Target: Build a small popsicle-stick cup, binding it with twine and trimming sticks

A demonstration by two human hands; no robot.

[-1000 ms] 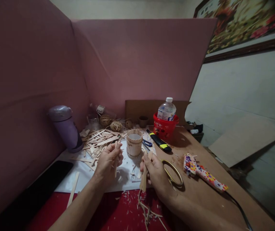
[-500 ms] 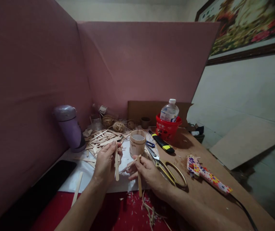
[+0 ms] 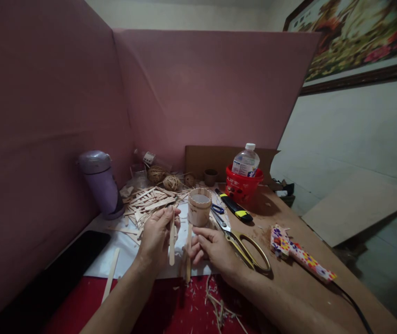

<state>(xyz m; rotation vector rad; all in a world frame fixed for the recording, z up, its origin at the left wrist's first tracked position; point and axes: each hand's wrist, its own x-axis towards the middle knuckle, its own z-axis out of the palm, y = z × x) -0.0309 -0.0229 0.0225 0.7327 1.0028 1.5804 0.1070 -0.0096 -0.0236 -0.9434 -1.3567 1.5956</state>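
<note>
My left hand (image 3: 157, 235) pinches a flat wooden stick (image 3: 172, 241) near its top, and the stick hangs down between the hands. My right hand (image 3: 215, 250) has its fingers curled round another wooden stick (image 3: 189, 260), with a blurred stick beside it. Just beyond the fingers stands a round cup (image 3: 199, 208) faced with wooden strips. A pile of loose wooden sticks (image 3: 150, 202) lies behind my left hand, on white paper (image 3: 96, 265). Large gold-handled scissors (image 3: 256, 253) rest to the right of my right hand.
A purple bottle (image 3: 101, 188) and black phone (image 3: 80, 257) are on the left. Twine balls (image 3: 171, 183) sit at the back. A red bucket (image 3: 243, 185) holds a clear bottle (image 3: 246, 162). On the right lie a utility knife (image 3: 235, 207) and a floral glue gun (image 3: 301, 257).
The stick in my right hand has shifted left, nearer the left hand's stick, and its fingers have changed position. My left hand has moved slightly right.
</note>
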